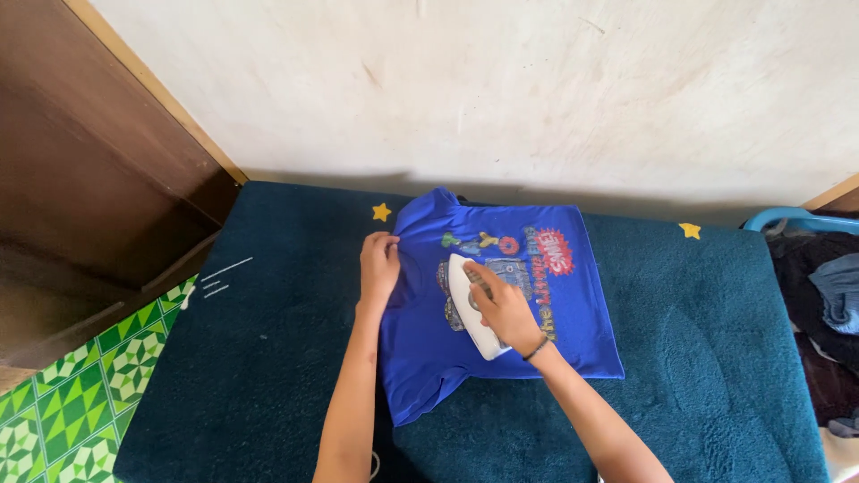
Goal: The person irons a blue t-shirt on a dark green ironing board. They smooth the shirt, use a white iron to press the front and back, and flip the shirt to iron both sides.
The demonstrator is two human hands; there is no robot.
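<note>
Head view: hands (506,304) on iron (468,304), shirt (573,309).

One blue T-shirt (537,295) lay at the centre of the scene, and one white iron (467,309) sat on it. Two hands were in view: the left hand (378,266) at about nine o'clock from the iron, the right hand (503,307) on the iron itself. One dark teal blanket (268,358) lay beneath. Two yellow stars (382,212) showed on it, one at eleven o'clock, the other (690,231) at two o'clock. One light blue basket (787,217) stood at three o'clock.
</note>
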